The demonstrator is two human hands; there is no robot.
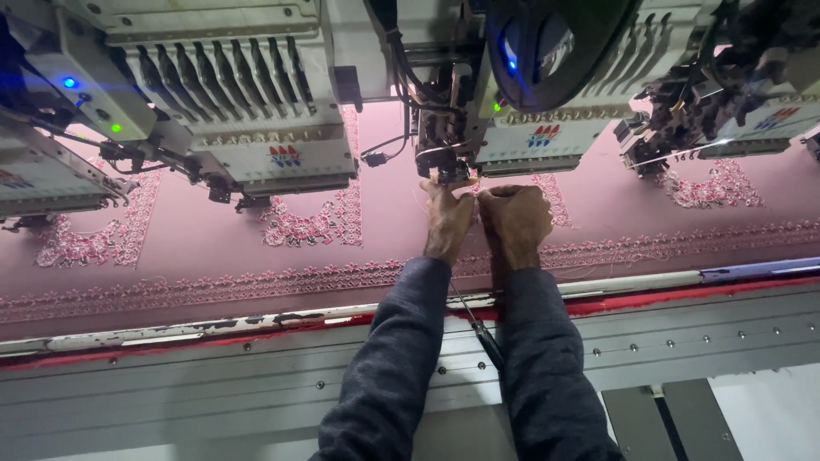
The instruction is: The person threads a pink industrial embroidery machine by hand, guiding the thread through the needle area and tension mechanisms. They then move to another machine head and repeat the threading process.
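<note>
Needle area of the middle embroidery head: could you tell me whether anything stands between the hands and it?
Nothing visible does: the left hand and right hand reach over the pink fabric to the head.

Embroidery heads point(256, 111) low over fabric point(196, 235) (narrow gap)

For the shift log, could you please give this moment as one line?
left hand: at needle head | right hand: beside it, fisted | pink fabric: embroidered

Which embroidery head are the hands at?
The middle head, with exposed needle mechanism and cables. Left hand and right hand reach just beneath it; the white heads either side are unattended.
</note>
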